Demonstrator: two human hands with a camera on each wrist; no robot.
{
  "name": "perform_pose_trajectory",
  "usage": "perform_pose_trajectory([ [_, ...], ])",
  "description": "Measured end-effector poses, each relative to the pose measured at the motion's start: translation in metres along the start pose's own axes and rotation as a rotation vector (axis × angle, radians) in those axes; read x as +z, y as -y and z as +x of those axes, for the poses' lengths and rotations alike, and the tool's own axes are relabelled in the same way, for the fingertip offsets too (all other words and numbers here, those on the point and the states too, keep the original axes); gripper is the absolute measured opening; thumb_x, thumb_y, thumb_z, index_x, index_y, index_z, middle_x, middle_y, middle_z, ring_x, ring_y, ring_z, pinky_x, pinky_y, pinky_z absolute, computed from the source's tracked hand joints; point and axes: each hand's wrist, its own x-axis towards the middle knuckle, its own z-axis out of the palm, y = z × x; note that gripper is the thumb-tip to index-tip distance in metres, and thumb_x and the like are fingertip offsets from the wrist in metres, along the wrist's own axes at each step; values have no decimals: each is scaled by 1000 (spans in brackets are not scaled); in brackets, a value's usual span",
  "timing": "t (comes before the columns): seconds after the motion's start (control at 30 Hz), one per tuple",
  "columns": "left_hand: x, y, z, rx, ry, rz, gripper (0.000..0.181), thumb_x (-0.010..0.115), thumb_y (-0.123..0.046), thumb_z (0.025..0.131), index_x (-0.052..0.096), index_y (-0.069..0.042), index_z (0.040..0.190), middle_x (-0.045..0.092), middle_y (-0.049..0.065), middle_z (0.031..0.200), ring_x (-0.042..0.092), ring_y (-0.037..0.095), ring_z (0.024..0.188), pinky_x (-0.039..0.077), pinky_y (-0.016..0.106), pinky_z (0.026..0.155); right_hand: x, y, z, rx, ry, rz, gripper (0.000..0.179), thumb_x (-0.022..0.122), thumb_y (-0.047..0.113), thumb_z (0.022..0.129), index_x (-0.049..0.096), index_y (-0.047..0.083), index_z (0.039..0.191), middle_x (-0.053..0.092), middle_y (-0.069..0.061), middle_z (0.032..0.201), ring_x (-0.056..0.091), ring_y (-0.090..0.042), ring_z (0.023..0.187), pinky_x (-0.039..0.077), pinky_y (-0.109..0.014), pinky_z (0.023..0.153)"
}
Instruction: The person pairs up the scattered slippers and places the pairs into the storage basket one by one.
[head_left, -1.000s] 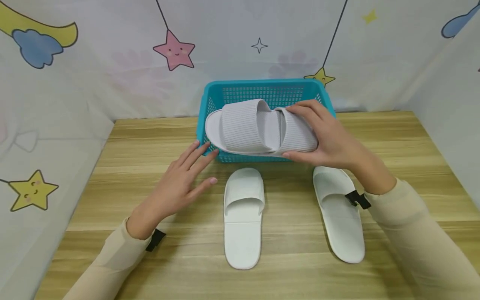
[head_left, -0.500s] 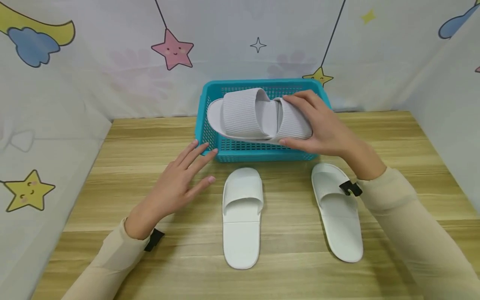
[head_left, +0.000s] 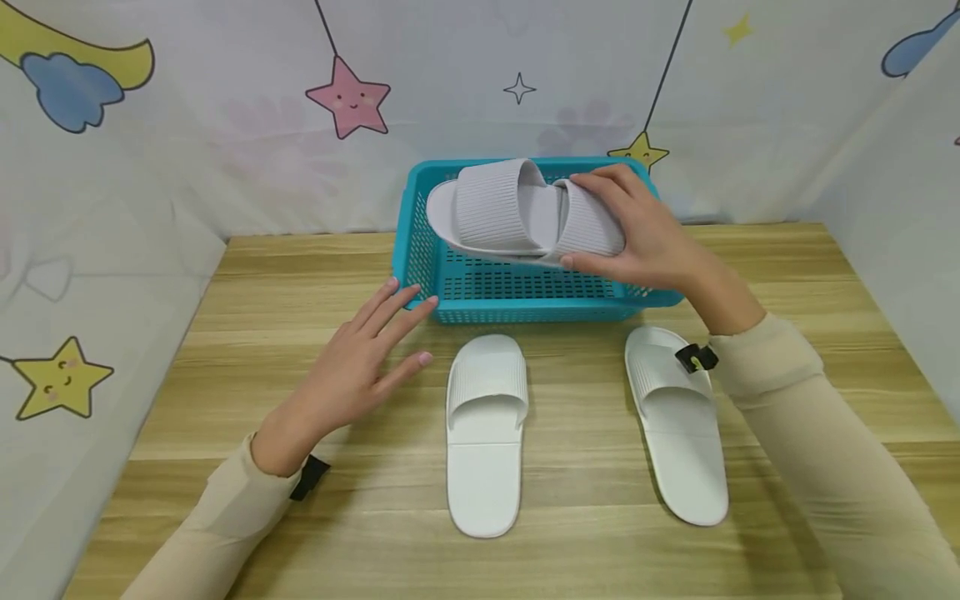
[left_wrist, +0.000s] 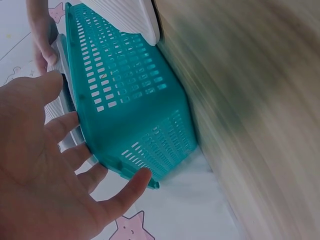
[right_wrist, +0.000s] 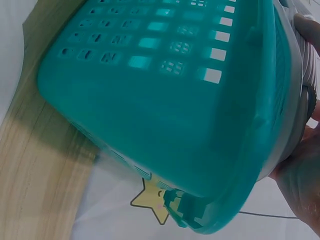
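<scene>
A pair of pale grey ribbed slide slippers point(head_left: 491, 204), nested sole to sole or one in the other (I cannot tell which), is held sideways over a blue-green plastic basket point(head_left: 525, 307). My right hand point(head_left: 651, 229) grips them at their right end, thumb in front and fingers behind. In the right wrist view that hand point(right_wrist: 302, 180) shows at the edge, beside the basket wall point(right_wrist: 150, 120). Spread and straight, my left hand point(head_left: 341, 379) has its fingertips at the basket's front left corner. The left wrist view shows the same fingers by the rim.
Two white slippers lie on the wooden table point(head_left: 585, 542) in front of the basket: one slipper point(head_left: 486, 479) upright in the middle, another slipper point(head_left: 686, 458) slanted below the right forearm. A white cloth with printed stars point(head_left: 348, 98) hangs behind and at both sides.
My right hand has carried the grey slippers back, away from the basket's front rim and further over its inside, so more of the basket floor shows. The left hand has stayed put.
</scene>
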Motion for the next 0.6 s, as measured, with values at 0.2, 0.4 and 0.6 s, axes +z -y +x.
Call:
perform_pose_trajectory([
  [0.2, -1, 0, 1, 5, 2, 0, 69, 69, -31, 104, 40, -19, 165, 36, 15, 169, 19, 37, 163, 30, 69, 121, 1, -7, 3, 47, 23, 21, 89, 86, 36, 87, 43, 15, 162, 42, -13, 156, 47, -30, 125, 47, -53, 93],
  [0.4, -3, 1, 3, 2, 1, 4, 68, 70, -30, 104, 42, -18, 164, 38, 15, 169, 20, 38, 162, 30, 69, 121, 3, -12, 9, 55, 42, 29, 88, 86, 37, 88, 44, 15, 162, 43, -12, 154, 47, -30, 125, 47, -50, 93],
  [0.6, -3, 0, 2, -12, 14, 7, 66, 69, -32, 104, 43, -18, 163, 38, 12, 169, 20, 37, 163, 31, 68, 121, 7, -15, 13, 81, 54, 19, 89, 85, 40, 88, 43, 15, 162, 43, -14, 154, 47, -30, 125, 47, -50, 93],
])
